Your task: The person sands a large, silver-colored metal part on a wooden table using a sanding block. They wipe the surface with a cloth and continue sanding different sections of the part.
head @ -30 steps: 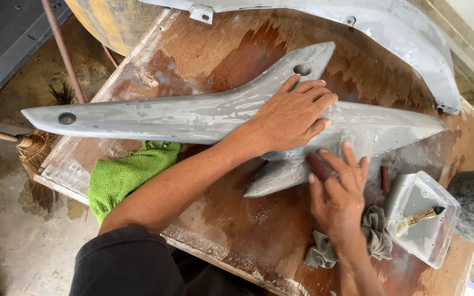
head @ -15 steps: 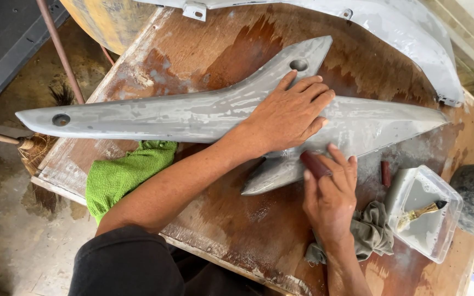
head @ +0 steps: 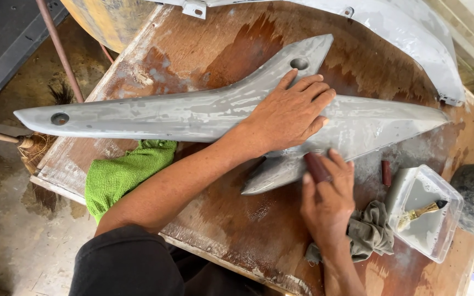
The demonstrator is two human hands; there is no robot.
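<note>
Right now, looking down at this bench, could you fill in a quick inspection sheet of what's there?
Surface: wooden table, wet and smeared with grey residue.
Job's things: long grey panel lying flat; small dark red sanding piece on its lower edge.
Clutter: green cloth under the panel; grey rag; clear plastic tub with a brush inside; a second small red piece; another grey panel at the back.
Grippers: left hand pressed flat on the panel; right hand gripping the sanding piece.
Cables: nothing seen.
Surroundings: broom on a stained concrete floor at the left.
</note>
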